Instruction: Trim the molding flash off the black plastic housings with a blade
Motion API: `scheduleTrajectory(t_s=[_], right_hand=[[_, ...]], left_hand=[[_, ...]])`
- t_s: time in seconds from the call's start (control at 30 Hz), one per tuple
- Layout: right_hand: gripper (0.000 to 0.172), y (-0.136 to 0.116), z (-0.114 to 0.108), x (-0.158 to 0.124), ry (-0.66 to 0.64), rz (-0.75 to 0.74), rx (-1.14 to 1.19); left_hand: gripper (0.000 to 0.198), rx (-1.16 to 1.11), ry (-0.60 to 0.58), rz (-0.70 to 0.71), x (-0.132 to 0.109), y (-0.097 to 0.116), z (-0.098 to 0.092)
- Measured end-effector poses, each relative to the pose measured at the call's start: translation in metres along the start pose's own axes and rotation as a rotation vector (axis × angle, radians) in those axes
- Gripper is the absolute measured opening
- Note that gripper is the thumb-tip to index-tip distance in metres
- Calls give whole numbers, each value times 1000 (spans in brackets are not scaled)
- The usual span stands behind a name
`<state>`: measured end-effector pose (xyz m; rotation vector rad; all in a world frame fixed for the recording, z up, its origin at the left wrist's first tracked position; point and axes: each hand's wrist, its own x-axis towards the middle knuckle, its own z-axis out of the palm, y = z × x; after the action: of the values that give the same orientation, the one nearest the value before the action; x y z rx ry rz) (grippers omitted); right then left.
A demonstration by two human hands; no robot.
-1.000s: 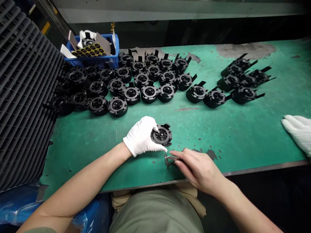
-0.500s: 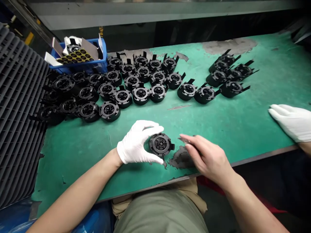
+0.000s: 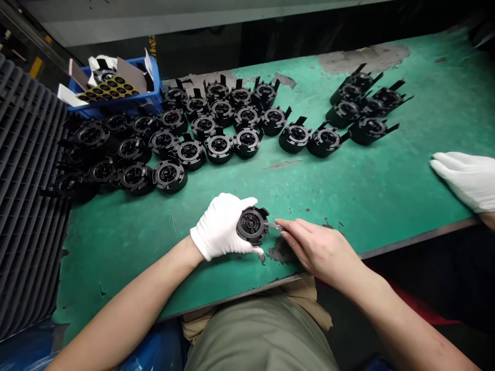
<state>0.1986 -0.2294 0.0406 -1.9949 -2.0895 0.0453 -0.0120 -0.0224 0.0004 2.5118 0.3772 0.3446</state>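
My left hand, in a white glove, grips a round black part near the front edge of the green table. Its thumb and fingers wrap the part's left side. Bare and closed, my right hand pinches a small pointed metal blade, whose tip reaches the right side of the part's face. The blade's handle is hidden in my fingers.
Rows of black round parts stand at the back left, with another group at the back right. A blue bin holds sheets. Another person's gloved hand rests at the right.
My right hand has moved left, bringing the blade to the black part. In my left hand the part has turned, and its tab now points up and right. The view has shifted slightly.
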Motion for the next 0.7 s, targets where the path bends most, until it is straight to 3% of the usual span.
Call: scheduleTrajectory(t_s=[0.2, 0.37, 0.7], right_hand=[[28, 5, 0, 15, -4, -80, -101], [29, -3, -5, 17, -27, -72, -140], [27, -10, -9, 14, -63, -3, -192]], left_hand=[[106, -86, 56, 28, 1, -1, -3], [73, -222, -30, 75, 10, 4, -9], [66, -216, -76, 25, 12, 7, -13]])
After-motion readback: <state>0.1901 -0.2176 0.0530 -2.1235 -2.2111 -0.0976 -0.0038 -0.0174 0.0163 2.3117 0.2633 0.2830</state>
